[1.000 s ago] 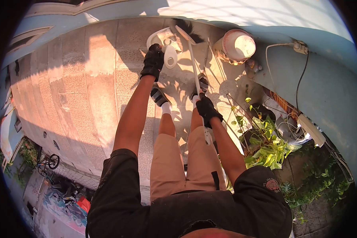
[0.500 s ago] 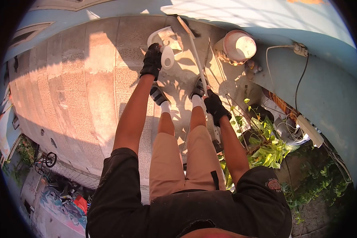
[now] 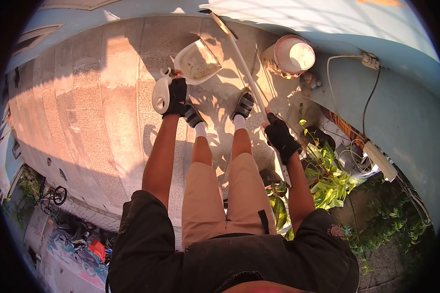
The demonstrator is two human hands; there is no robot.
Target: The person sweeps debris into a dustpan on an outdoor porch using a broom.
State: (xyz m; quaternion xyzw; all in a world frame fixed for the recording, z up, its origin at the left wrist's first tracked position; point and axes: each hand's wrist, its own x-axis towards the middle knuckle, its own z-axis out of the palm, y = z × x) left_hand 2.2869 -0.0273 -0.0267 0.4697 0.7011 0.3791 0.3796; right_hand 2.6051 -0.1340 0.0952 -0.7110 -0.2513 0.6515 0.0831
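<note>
My left hand [image 3: 176, 95], in a black fingerless glove, is closed around the handle of a white dustpan [image 3: 198, 63]. The handle's pale end [image 3: 161, 95], with a hole in it, sticks out left of my fingers. Dirt marks show inside the pan, which is just beyond my hand over the paving. My right hand [image 3: 279, 136], gloved the same way, grips the long pale stick of a broom [image 3: 245, 68]. That stick slants away to the far wall, where the broom's head is mostly hidden. Its near end passes beside my right forearm.
A white bucket [image 3: 292, 57] stands against the blue wall [image 3: 396, 97] at the right. Leafy plants [image 3: 327, 183] grow near my right arm, with loose cables [image 3: 359, 161] behind them. My sandalled feet are on the paving [image 3: 93, 102]. A bicycle [image 3: 54, 195] is far left.
My left hand has moved left and nearer to me, and the dustpan has turned so its inside shows more. The broom's stick has shifted, with my right hand slightly nearer and farther right.
</note>
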